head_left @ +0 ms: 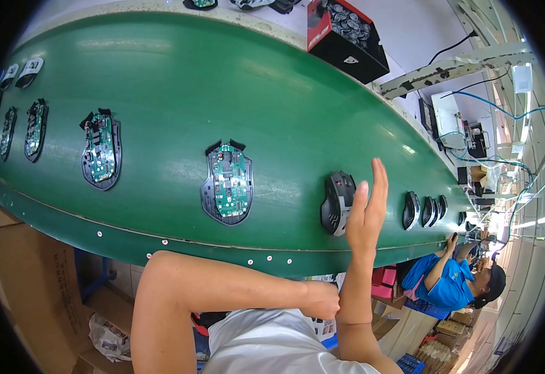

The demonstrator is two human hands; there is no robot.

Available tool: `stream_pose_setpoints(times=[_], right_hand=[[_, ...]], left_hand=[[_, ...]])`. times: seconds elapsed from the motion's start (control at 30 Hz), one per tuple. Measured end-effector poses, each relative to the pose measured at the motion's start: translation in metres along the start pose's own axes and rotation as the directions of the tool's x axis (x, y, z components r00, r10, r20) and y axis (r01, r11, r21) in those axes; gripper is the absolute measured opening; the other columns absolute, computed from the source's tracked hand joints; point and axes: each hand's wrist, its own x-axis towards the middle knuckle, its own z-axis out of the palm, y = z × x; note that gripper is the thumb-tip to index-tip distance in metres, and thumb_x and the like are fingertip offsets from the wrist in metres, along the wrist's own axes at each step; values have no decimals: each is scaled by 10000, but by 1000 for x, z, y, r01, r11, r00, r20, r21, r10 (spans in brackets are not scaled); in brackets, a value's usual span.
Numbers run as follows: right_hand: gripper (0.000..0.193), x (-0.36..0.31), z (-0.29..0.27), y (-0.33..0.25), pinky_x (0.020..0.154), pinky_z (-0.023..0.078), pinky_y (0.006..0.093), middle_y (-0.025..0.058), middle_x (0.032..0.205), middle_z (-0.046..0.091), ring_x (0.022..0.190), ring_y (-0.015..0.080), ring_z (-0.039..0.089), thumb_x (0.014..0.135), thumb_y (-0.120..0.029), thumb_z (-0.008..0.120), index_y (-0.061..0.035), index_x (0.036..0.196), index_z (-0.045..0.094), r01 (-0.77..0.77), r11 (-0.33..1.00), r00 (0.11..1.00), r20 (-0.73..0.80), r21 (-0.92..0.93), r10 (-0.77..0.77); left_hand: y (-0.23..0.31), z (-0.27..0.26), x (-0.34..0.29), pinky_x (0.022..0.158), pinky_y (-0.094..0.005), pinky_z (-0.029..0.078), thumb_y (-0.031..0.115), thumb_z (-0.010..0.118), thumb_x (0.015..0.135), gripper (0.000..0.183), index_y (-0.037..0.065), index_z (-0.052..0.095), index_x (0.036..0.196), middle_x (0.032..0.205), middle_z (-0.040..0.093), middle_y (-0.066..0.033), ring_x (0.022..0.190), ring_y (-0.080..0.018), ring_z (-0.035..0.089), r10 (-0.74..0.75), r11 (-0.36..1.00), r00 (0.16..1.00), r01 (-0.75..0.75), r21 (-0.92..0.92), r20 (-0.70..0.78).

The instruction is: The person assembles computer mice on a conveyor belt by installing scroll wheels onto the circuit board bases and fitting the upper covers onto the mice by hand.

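A black-and-red cardboard box (341,55) holds small dark round pieces (349,26) (left hand (320,299) fisted, right hand (367,215) straight-fingered near a black computer mouse (333,206)).

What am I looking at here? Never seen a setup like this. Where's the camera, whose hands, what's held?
There's no robot: these are a person's bare hands, seen from a fisheye camera worn on their head, looking down. The lens bends straight edges.

The long green surface curves across the view. To the left on it lie mouse bases with green circuit boards; to the right are dark mice.

The right hand is raised, fingers up, beside a black mouse; contact is unclear. The left hand is curled at the right forearm. Nothing can be seen held in either.

Beyond the far edge sits a box of small parts; at right, a co-worker in blue.
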Motion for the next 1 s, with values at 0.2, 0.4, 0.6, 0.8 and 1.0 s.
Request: stream_pose_setpoints(times=[0.2, 0.4, 0.6, 0.8, 1.0], right_hand=[[385, 1, 30, 11, 1090, 358, 459, 260, 1392, 489, 1292, 422, 463, 995, -131, 429, 39, 1324, 534, 44, 999, 988, 146, 11, -46], [364, 8, 27, 11, 1079, 374, 450, 217, 1391, 512, 1280, 399, 480, 963, -81, 426, -9, 1283, 584, 81, 997, 976, 205, -15, -77], [253, 0, 23, 20, 1021, 441, 411, 179, 1249, 637, 1198, 352, 570, 916, -74, 542, -1, 1121, 670, 6, 940, 991, 122, 340, -51], [386, -16, 17, 12, 1066, 397, 438, 171, 1317, 570, 1236, 360, 523, 851, -99, 621, -54, 1234, 623, 219, 975, 967, 128, 39, -222], [494, 2, -2, 98, 1103, 347, 486, 203, 1442, 459, 1341, 406, 410, 854, -99, 623, -47, 1339, 545, 63, 946, 975, -184, -318, -126]], left_hand=[[3, 2, -4, 546, -382, 539, 123, 659, 692, 78, 89, 707, 642, 687, 696, -44, 676, -247, 700, -36, 999, 996, 37, 14, -88], [-1, -5, -8, 573, -396, 549, 122, 668, 671, 62, 95, 722, 658, 690, 699, -64, 679, -272, 700, -28, 1000, 993, 28, -7, -113], [-4, 5, -8, 609, -430, 554, 115, 664, 680, 70, 52, 688, 699, 706, 698, -123, 690, -307, 700, -3, 999, 989, -2, -37, -146], [-10, 18, -14, 630, -459, 561, 170, 657, 681, 115, 62, 696, 682, 730, 700, -142, 726, -331, 701, -91, 996, 979, 87, -30, -180], [-13, 5, -10, 609, -482, 548, 207, 653, 706, 169, 39, 660, 728, 697, 681, -164, 691, -365, 688, -117, 993, 993, 116, -13, -30]])
